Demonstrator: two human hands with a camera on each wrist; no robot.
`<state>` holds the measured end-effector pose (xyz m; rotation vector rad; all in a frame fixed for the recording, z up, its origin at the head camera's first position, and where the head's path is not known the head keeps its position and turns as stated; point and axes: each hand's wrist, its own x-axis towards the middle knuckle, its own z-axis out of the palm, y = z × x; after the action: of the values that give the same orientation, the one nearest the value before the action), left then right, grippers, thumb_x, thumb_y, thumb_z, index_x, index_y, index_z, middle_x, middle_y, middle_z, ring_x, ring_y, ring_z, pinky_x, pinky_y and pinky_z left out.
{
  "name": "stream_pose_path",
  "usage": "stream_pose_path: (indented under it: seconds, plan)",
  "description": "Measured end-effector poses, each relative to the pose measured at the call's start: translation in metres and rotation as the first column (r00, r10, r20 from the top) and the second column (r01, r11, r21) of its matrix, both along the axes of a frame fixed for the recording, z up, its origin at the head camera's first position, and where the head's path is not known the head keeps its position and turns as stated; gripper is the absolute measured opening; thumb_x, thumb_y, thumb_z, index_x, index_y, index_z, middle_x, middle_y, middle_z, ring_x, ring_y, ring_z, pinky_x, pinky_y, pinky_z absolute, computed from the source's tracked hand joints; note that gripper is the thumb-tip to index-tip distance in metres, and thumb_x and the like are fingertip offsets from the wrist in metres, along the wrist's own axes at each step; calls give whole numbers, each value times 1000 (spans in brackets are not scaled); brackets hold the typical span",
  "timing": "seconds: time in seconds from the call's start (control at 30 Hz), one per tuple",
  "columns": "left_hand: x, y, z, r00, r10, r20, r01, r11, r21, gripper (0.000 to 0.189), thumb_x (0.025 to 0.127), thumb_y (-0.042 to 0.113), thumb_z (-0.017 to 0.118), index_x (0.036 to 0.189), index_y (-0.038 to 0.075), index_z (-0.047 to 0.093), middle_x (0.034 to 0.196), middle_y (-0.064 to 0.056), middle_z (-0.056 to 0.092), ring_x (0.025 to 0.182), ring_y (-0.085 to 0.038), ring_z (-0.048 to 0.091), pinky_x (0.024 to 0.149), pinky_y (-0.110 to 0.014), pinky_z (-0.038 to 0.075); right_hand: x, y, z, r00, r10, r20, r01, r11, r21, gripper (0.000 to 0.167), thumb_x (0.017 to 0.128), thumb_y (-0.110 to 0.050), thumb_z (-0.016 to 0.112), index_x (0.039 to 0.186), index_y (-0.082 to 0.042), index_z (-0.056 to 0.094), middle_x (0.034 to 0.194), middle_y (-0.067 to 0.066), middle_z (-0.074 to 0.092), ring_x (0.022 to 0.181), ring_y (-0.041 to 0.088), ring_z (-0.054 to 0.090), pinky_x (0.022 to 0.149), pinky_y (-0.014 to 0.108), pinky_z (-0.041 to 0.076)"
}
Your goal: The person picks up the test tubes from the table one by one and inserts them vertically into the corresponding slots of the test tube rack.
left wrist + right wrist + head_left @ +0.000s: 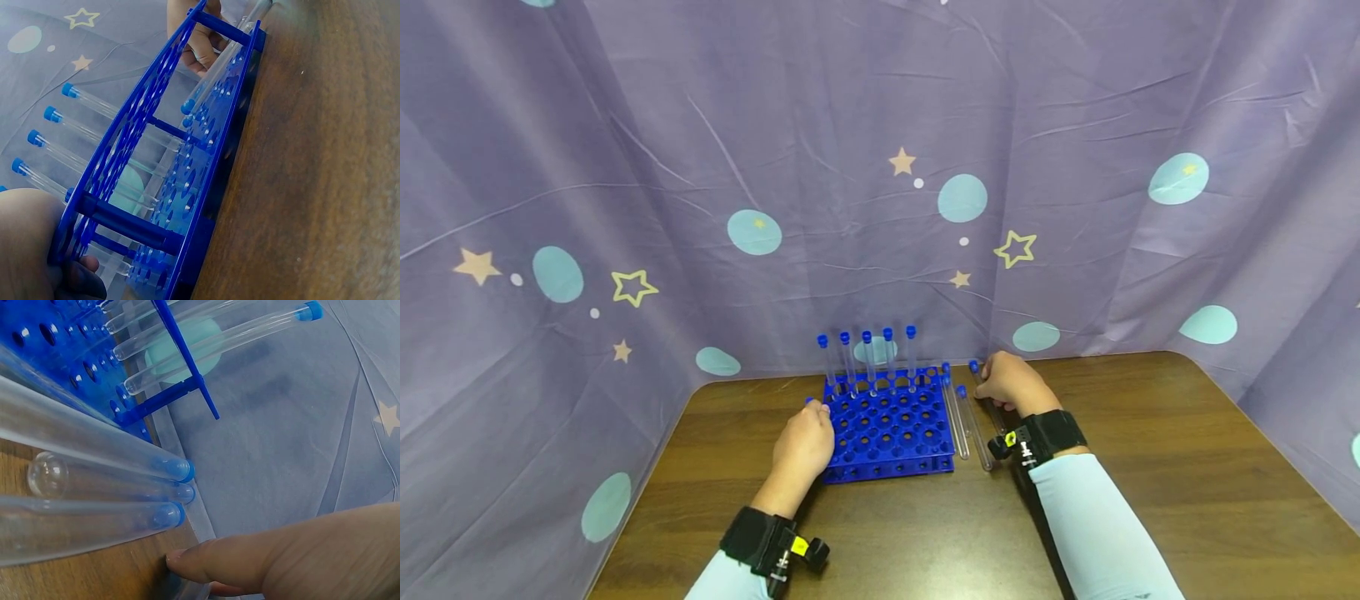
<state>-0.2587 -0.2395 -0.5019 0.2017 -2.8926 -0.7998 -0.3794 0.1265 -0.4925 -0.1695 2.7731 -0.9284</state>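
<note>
A blue test tube rack (887, 425) stands on the table. My left hand (805, 437) grips its left end, with fingertips curled under the top plate in the left wrist view. Several capped test tubes (912, 358) stand upright along the rack's back row. My right hand (1011, 383) is at the back right, its thumb (194, 562) and fingers pinching a clear test tube (975, 367) with a blue cap, mostly hidden by the hand. Between rack and right hand, three more capped test tubes (973, 429) lie on the table, caps toward the back.
A purple curtain (850, 167) with stars and teal spots hangs right behind the table's back edge. The brown wooden table (1150, 450) extends to both sides and in front of the rack. Each wrist wears a black strap (1052, 435) with a small camera.
</note>
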Motion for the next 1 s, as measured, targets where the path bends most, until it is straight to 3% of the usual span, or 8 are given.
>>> stream_pose_path:
  seconds: [0.23, 0.33, 0.4, 0.57, 0.7, 0.8, 1.0]
  plan:
    - [-3, -3, -6, 999, -9, -48, 9, 1000, -9, 44, 121, 27, 37, 115, -2, 69, 97, -23, 76, 95, -48, 81, 68, -60, 60, 1, -1, 4, 1000, 23, -20, -22, 998, 63, 21, 97, -20, 84, 94, -10, 65, 68, 5, 71, 60, 20, 68, 56, 33, 56]
    - [-4, -3, -6, 999, -7, -44, 7, 1000, -8, 45, 121, 27, 37, 117, -3, 69, 99, -24, 77, 97, -48, 81, 69, -61, 60, 1, 0, 9, 999, 34, -39, -31, 996, 85, 20, 99, -22, 81, 90, -13, 65, 69, 4, 71, 63, 21, 69, 60, 34, 53]
    - [0, 1, 1, 1000, 4, -19, -4, 1000, -1, 43, 121, 24, 38, 122, -4, 70, 107, -27, 79, 102, -50, 81, 73, -63, 62, 0, 0, 12, 998, 33, -56, -28, 996, 84, 20, 98, -23, 79, 89, -14, 65, 70, 3, 71, 65, 20, 71, 64, 36, 52]
    - [0, 1, 2, 1000, 3, -6, -3, 1000, -12, 46, 122, 24, 36, 134, -5, 70, 125, -29, 80, 109, -51, 81, 79, -65, 64, -1, -1, 20, 995, 18, -100, -12, 998, 63, 15, 97, -23, 76, 105, -11, 71, 83, 5, 78, 74, 20, 76, 78, 44, 58]
    - [0, 1, 2, 1000, 5, -2, -5, 1000, -12, 47, 122, 25, 36, 134, -5, 70, 123, -29, 80, 108, -51, 80, 79, -65, 64, -1, -3, 26, 988, 1, -152, 6, 999, 49, 31, 98, -25, 75, 122, -7, 74, 111, 14, 82, 95, 29, 78, 93, 54, 61]
    - [0, 0, 1, 1000, 7, -2, -7, 1000, -8, 46, 122, 25, 36, 133, -4, 70, 120, -29, 80, 106, -50, 81, 77, -64, 63, -1, -5, 30, 980, -9, -200, 16, 999, 31, 35, 99, -27, 78, 127, -6, 74, 126, 19, 79, 109, 36, 75, 101, 60, 60]
    - [0, 1, 0, 1000, 10, 0, -10, 1000, -2, 45, 122, 25, 36, 130, -4, 70, 113, -27, 80, 100, -46, 81, 71, -60, 62, 1, -10, 37, 965, -23, -263, 10, 999, -52, 36, 102, -26, 79, 131, -5, 73, 110, 15, 79, 97, 32, 75, 92, 54, 61]
